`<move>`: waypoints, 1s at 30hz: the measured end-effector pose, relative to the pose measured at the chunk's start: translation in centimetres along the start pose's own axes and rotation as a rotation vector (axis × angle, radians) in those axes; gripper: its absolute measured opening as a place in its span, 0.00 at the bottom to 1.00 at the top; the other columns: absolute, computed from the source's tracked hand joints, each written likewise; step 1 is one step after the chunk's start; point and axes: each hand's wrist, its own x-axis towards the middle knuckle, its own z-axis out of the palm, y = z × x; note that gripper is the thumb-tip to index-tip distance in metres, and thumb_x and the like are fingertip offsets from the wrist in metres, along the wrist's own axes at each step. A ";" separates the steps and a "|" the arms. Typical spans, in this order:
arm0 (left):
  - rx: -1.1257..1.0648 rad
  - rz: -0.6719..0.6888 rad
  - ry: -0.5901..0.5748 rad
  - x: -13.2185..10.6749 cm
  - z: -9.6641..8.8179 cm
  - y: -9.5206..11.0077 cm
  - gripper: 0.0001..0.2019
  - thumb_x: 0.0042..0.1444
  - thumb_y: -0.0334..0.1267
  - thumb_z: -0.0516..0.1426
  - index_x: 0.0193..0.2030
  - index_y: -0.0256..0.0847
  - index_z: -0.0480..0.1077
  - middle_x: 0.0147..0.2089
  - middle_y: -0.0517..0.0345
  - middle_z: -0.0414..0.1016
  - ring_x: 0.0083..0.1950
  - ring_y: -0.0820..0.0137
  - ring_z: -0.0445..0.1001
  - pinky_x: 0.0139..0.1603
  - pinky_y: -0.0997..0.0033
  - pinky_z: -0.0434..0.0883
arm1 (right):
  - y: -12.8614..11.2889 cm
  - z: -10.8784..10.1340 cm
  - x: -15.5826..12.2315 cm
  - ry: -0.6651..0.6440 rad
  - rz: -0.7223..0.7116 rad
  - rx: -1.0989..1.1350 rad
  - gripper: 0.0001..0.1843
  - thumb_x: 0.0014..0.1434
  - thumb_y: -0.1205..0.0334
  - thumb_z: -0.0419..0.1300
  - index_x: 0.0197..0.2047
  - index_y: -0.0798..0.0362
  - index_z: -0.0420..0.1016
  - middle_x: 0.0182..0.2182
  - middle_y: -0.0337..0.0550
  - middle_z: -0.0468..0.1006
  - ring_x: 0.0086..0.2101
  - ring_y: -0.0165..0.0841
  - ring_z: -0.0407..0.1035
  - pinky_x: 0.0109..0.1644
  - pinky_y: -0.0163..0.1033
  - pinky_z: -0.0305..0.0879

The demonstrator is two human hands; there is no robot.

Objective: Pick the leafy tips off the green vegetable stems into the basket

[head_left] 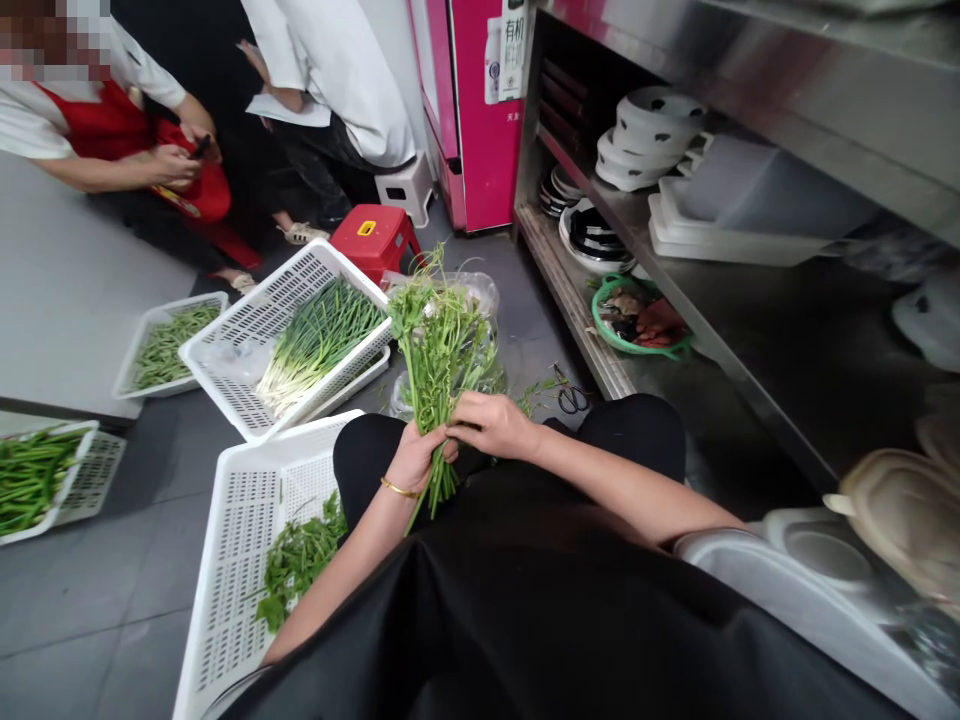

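A bunch of pea shoots [439, 345] with curling tendrils stands upright above my lap. My left hand [418, 457], a gold bangle at its wrist, is wrapped round the lower stems, whose ends poke out below. Against the right side of the bunch, just over the left thumb, my right hand [495, 423] is closed in a pinch on the stems; its fingertips are partly hidden. Beside my left leg, a white basket [238, 530] contains loose leafy greens [304, 555]. A clear plastic bag [484, 290] with more greens lies behind the bunch.
Black-handled scissors [572, 398] lie on the floor near my right knee. White baskets hold scallions [330, 335], green beans [176, 340] and green stalks [34, 480]. A red stool [375, 240] stands ahead. Steel shelves [720, 330] with dishes run along the right. Two people sit at upper left.
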 end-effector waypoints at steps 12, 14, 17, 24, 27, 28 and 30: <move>0.502 0.235 0.147 0.0 0.5 -0.5 0.12 0.44 0.38 0.64 0.29 0.39 0.64 0.16 0.66 0.67 0.17 0.76 0.63 0.20 0.75 0.61 | -0.9 -1.5 2.5 0.008 0.562 0.545 0.13 0.50 0.54 0.61 0.27 0.55 0.67 0.13 0.33 0.68 0.13 0.25 0.63 0.16 0.29 0.62; 0.560 0.257 0.169 -0.1 0.5 -0.7 0.12 0.44 0.38 0.64 0.28 0.39 0.64 0.16 0.66 0.68 0.17 0.75 0.64 0.21 0.75 0.62 | -0.3 -0.9 3.0 0.041 0.553 0.467 0.15 0.51 0.53 0.60 0.23 0.55 0.65 0.12 0.34 0.68 0.13 0.25 0.62 0.15 0.29 0.60; 0.524 0.215 0.168 -0.2 0.4 -0.8 0.12 0.44 0.37 0.64 0.30 0.39 0.64 0.16 0.66 0.67 0.17 0.75 0.64 0.21 0.75 0.61 | 0.5 -0.5 2.8 0.078 0.553 0.496 0.15 0.50 0.54 0.61 0.21 0.55 0.64 0.11 0.33 0.67 0.12 0.25 0.62 0.15 0.30 0.60; 0.072 -0.006 0.051 0.3 0.2 -0.5 0.16 0.37 0.33 0.66 0.33 0.35 0.68 0.23 0.62 0.68 0.20 0.78 0.63 0.20 0.75 0.60 | -0.1 0.2 0.3 0.208 0.426 0.575 0.12 0.50 0.55 0.60 0.24 0.55 0.67 0.15 0.33 0.69 0.16 0.24 0.64 0.20 0.30 0.62; 0.080 -0.011 0.030 0.5 0.2 -0.5 0.16 0.37 0.32 0.66 0.34 0.34 0.68 0.22 0.63 0.67 0.19 0.78 0.62 0.20 0.75 0.60 | -0.2 0.1 -0.1 0.126 0.402 0.654 0.12 0.51 0.54 0.60 0.25 0.55 0.67 0.16 0.34 0.69 0.16 0.25 0.64 0.21 0.31 0.63; 0.087 -0.008 0.024 0.4 0.3 -0.5 0.16 0.38 0.32 0.66 0.35 0.34 0.68 0.23 0.62 0.68 0.20 0.78 0.62 0.20 0.75 0.60 | 0.0 0.0 0.0 0.129 0.415 0.677 0.13 0.50 0.54 0.60 0.25 0.55 0.66 0.16 0.34 0.70 0.17 0.25 0.65 0.22 0.31 0.63; 0.080 -0.018 0.004 0.4 0.4 -0.5 0.16 0.38 0.32 0.66 0.36 0.35 0.68 0.26 0.60 0.70 0.20 0.78 0.62 0.20 0.76 0.60 | 0.4 -0.2 0.2 0.197 0.447 0.692 0.14 0.50 0.52 0.60 0.26 0.54 0.66 0.18 0.35 0.71 0.19 0.27 0.67 0.23 0.32 0.65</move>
